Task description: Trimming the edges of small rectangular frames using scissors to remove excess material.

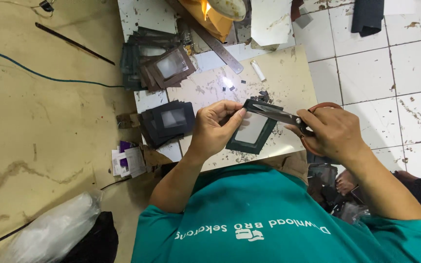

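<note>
L hand (214, 127) is pinching dark frame (252, 132) at board's (288, 78) near edge; R hand (331, 132) is gripping scissors (281, 114), closed round handles. Risk: blades nicking L fingertips, which sit v. close.

Around your work board (288, 78) lie a steel ruler (219, 47), a white lighter (258, 70), and dark frame stacks (166, 122) at its left.

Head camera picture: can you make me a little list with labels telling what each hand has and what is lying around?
left hand: holds a dark square frame piece with a clear window
right hand: grips scissors with reddish handles, blades at the frame's top edge
surface: pale scuffed board
nearby stacks: dark frame pile; brownish frame pile
other items: metal ruler, white lighter
</note>
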